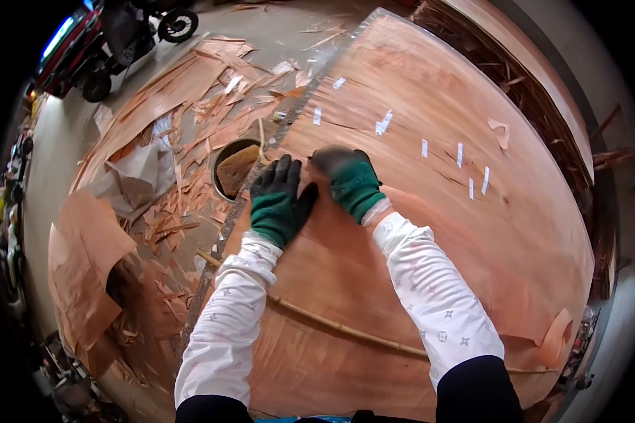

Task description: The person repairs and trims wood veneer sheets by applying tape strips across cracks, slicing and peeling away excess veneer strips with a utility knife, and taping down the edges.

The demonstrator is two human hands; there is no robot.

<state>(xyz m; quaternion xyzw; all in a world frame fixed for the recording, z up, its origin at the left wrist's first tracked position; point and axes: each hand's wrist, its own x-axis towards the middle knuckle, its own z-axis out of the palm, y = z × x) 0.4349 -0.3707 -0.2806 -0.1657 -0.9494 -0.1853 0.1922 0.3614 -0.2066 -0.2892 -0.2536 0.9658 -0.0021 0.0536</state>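
Observation:
My left hand (pixel 278 201), in a green and black work glove, lies flat with fingers stretched on a thin wood veneer sheet (pixel 416 190), near its left edge. Just right of it, my right hand (pixel 349 180) wears a matching glove. Its fingers are curled down against the veneer and blurred; whatever they hold is hidden. Several white tape strips (pixel 384 123) are stuck over cracks in the sheet beyond my hands. A long thin bamboo stick (pixel 346 328) crosses the veneer nearer to me, passing under my forearms.
A round container (pixel 217 173) with a brown block (pixel 236 169) stands beside the stack's left edge. Torn veneer scraps (pixel 169 233) and a crumpled plastic sheet (pixel 137 180) litter the floor. More veneer (pixel 536 99) is stacked at right. A vehicle (pixel 113 49) stands far left.

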